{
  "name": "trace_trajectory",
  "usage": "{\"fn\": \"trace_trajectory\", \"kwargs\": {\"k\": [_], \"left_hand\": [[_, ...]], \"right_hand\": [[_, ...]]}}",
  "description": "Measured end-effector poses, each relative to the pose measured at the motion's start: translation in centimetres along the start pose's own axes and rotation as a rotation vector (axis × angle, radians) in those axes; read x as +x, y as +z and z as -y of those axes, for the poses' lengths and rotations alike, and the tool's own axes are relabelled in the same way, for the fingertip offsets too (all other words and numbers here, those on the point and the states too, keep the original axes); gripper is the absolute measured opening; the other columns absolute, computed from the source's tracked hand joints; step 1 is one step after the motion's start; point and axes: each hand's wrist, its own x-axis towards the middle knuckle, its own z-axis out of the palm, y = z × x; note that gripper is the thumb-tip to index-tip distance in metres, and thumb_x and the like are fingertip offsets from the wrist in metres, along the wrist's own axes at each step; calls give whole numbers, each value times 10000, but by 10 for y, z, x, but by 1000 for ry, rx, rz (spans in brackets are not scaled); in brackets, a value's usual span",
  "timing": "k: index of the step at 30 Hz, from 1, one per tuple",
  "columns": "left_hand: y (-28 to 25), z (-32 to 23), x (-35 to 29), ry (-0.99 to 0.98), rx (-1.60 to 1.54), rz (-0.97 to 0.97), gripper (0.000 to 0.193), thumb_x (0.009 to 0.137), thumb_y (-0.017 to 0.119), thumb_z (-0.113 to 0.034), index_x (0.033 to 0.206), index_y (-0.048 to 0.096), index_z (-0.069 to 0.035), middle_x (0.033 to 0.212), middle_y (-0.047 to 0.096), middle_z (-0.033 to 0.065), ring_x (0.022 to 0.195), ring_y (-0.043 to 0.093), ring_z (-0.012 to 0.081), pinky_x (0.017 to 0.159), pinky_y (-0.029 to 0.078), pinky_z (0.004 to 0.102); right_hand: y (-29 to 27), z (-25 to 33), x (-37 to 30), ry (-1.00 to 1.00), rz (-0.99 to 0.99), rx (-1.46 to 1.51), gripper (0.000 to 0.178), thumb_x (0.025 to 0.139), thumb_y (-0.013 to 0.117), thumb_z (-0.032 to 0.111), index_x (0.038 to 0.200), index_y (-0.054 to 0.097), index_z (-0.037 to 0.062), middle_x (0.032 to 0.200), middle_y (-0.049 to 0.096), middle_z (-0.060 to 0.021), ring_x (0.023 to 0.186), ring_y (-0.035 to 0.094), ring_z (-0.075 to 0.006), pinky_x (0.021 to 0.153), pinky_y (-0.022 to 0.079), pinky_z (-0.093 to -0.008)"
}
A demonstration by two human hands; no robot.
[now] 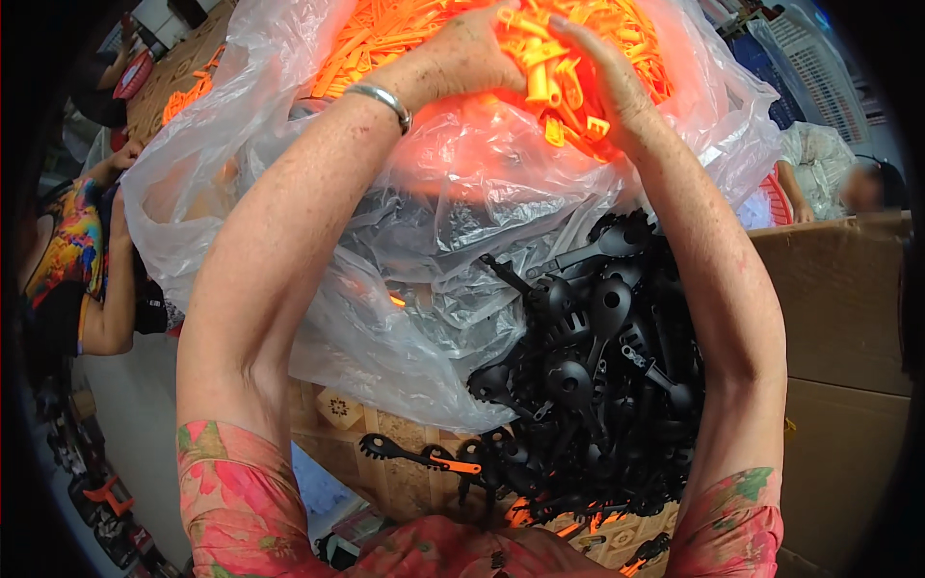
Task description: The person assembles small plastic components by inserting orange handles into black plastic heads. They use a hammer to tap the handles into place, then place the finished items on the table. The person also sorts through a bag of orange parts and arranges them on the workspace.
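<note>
At the top of the head view, my left hand (pixel 474 56) and my right hand (pixel 617 85) cup a bunch of orange plastic pieces (pixel 540 82) between them. The pieces look like small handles, some with holes in the ends. Part of my left fingers is hidden behind the bunch, and my right palm curves round its other side. Beneath and beyond lies a large heap of similar orange pieces (pixel 371 39) in a clear plastic bag (pixel 405 222). A metal bangle (pixel 385 101) circles my left wrist.
Between my forearms spreads a pile of black kitchen utensils (pixel 568 380), some with orange handles (pixel 455 465), on a patterned tabletop (pixel 337 409). A cardboard box (pixel 838 318) stands at the right. Another person's arm (pixel 111 308) shows at the left, and another person (pixel 819 173) sits far right.
</note>
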Motion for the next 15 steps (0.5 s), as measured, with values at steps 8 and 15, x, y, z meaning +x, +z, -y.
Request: {"fn": "trace_trajectory", "kwargs": {"k": [8,15], "left_hand": [[-50,-86,21,266,17,44,422,661,768,-121,1049,635,-19,964,704,101,851,637,198,780,530,313],[-20,-63,8,354,147,-113,581,618,805,-266,1131,640,-49,1106,677,157,1019,633,298,903,496,383]], "right_hand": [[17,77,4,-365,14,84,438,879,655,348,1184,596,40,1065,661,-84,948,650,-190,808,540,-322],[22,54,-14,-149,-130,130,426,896,647,339,1222,591,70,1108,666,-82,906,668,-195,772,548,-319]]}}
